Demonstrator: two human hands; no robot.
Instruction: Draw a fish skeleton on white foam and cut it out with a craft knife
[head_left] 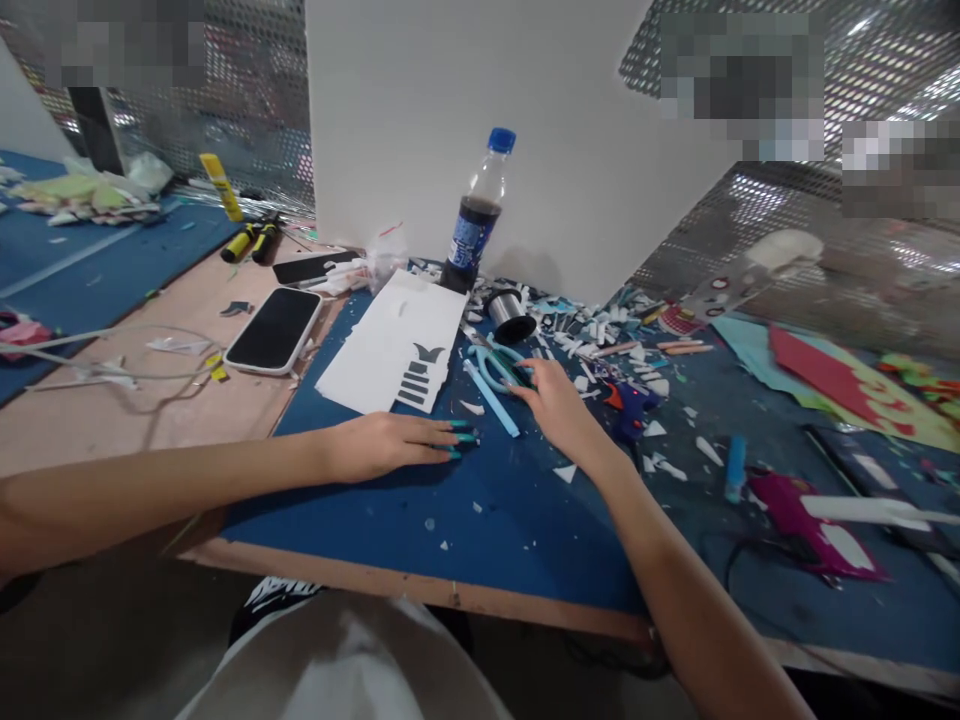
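Note:
My left hand lies flat on the blue mat, fingers stretched out and holding nothing. The fingers and thumb of my right hand close on the light-blue handles of a pair of scissors lying on the mat. Just below the scissors is a light-blue stick. A sheet of white board rests beyond my left hand, with small dark cut-out pieces near its right corner. Behind the scissors a spool of silvery wire lies on its side.
A blue-capped bottle of dark drink stands before a white panel. On the left are a phone, yellow-handled pliers and a glue stick. Scraps, a dark-blue glue gun and a magenta tool lie to the right.

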